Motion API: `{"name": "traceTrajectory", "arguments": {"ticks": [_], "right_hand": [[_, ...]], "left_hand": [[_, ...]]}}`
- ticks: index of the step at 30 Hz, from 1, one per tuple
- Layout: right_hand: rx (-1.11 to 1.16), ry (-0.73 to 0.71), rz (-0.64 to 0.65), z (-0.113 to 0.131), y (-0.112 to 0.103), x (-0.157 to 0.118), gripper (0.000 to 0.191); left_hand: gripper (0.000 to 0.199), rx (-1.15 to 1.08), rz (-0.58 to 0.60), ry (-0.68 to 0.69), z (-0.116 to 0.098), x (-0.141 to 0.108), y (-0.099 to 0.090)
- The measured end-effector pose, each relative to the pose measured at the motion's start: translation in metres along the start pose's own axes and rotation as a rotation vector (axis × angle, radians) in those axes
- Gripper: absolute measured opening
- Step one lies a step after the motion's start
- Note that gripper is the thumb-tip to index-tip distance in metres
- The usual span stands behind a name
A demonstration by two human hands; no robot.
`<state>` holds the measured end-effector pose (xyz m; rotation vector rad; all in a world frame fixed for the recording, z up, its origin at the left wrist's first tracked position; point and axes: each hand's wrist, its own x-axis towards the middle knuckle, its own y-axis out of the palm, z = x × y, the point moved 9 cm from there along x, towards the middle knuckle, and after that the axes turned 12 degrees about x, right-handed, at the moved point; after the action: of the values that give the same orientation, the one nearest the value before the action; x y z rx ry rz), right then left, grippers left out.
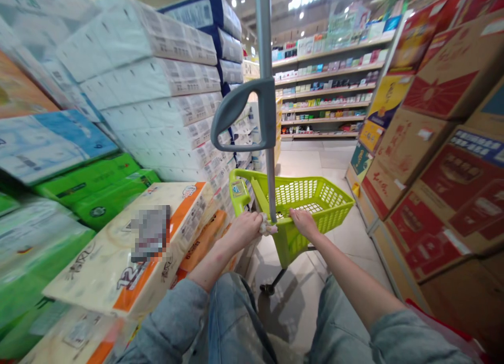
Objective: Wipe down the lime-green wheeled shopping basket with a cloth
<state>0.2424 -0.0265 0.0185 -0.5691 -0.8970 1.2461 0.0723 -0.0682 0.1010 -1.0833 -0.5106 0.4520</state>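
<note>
A lime-green shopping basket cart stands in front of me, with holes in its walls and nothing to be seen inside. A grey pole with a looped handle rises at its near end. My left hand is closed around a crumpled whitish thing, close to the base of the pole. On the right side of the pole, my right hand has its fingers wrapped over the near rim of the basket.
Stacked tissue packs line the left, with a cream and orange pack nearest. Cardboard cartons are piled on the right. Product shelves stand beyond the tiled floor. A small wheel is under the cart.
</note>
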Motion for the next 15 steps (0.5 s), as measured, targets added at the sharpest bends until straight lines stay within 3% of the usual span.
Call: {"name": "traceTrajectory", "arguments": {"ticks": [5,8,12,15], "right_hand": [[0.122,-0.117,-0.151,0.036,-0.004,-0.016,0.046],[0.152,-0.168,-0.168,0.054,-0.005,-0.021,0.040],[0.160,-0.180,-0.101,0.059,-0.005,-0.016,0.042],[0.179,-0.185,-0.084,0.054,-0.006,-0.012,0.045]], "left_hand": [[0.024,-0.043,0.065,-0.069,0.000,0.010,-0.004],[0.027,-0.090,0.089,-0.091,0.000,0.015,-0.004],[0.029,-0.097,0.050,-0.060,-0.003,0.018,-0.004],[0.024,-0.115,-0.045,0.074,-0.010,0.012,-0.010]]}}
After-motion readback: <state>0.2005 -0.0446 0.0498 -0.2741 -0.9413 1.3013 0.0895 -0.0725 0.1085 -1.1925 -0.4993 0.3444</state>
